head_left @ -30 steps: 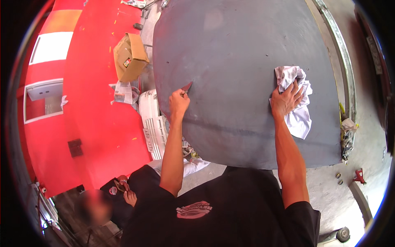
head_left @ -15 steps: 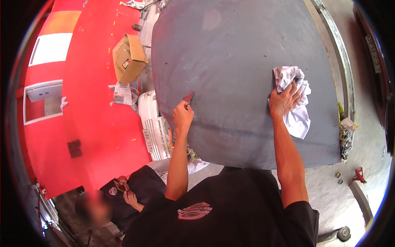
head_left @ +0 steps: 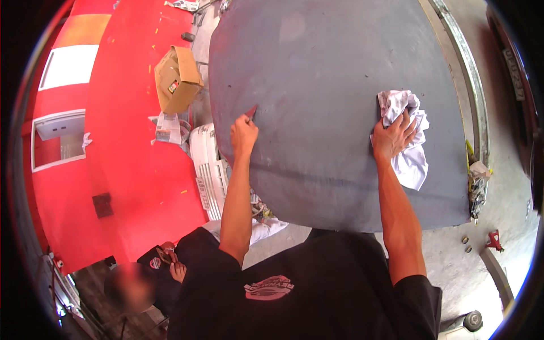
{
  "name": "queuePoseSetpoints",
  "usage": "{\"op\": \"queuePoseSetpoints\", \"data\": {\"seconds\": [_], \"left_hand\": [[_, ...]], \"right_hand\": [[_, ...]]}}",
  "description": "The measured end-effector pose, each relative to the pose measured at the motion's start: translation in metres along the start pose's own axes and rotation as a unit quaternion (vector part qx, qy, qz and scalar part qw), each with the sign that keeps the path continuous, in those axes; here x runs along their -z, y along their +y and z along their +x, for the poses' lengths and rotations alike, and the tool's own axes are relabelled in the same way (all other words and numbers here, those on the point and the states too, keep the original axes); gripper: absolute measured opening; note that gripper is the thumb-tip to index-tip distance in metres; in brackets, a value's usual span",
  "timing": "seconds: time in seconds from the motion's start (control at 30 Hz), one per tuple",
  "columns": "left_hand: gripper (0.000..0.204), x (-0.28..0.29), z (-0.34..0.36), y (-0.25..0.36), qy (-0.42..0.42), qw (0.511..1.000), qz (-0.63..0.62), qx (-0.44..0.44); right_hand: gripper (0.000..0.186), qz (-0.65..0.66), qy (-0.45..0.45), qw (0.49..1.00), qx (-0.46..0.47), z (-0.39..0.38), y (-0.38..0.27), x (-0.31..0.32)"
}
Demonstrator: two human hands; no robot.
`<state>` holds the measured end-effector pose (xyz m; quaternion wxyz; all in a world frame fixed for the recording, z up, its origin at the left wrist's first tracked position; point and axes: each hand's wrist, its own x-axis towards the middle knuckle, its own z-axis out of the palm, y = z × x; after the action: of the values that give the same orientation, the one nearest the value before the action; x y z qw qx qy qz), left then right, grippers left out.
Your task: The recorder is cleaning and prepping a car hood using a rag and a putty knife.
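Observation:
A wide grey car panel (head_left: 317, 124), smooth and dull with faint smudges and a few dark specks, spreads out in front of me. My left hand (head_left: 244, 136) pinches a small dark-red flat piece (head_left: 251, 111), perhaps folded sandpaper, with its tip at the panel's left part. On the panel's right side, my right hand (head_left: 391, 139) presses down on a crumpled white cloth (head_left: 412, 164), its fingers curled over the folds. Part of the cloth is smudged grey.
Left of the panel lie a white bumper (head_left: 208, 170), newspaper (head_left: 169, 129) and an open cardboard box (head_left: 180, 85). A co-worker's hand (head_left: 178, 271) shows at lower left. Right are a metal rail (head_left: 470, 73), a dark car (head_left: 513, 73) and a red stand (head_left: 494, 241).
My left hand has moved away from me and a little left across the panel, with the dark-red piece still in it. My right hand and the cloth have hardly moved.

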<state>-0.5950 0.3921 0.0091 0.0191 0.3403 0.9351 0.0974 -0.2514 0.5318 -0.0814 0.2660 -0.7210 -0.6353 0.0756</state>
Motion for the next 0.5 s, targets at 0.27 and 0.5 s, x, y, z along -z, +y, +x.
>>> {"op": "queuePoseSetpoints", "data": {"seconds": [0.27, 0.5], "left_hand": [[0.011, -0.002, -0.029, 0.002, -0.045, 0.999, 0.021, 0.009], [0.014, -0.012, -0.067, 0.011, -0.043, 0.998, 0.002, 0.05]], "right_hand": [[0.052, -0.008, 0.025, 1.0, 0.007, 0.01, -0.003, -0.002], [0.057, -0.023, -0.022, 0.999, -0.025, 0.012, 0.013, -0.003]]}}
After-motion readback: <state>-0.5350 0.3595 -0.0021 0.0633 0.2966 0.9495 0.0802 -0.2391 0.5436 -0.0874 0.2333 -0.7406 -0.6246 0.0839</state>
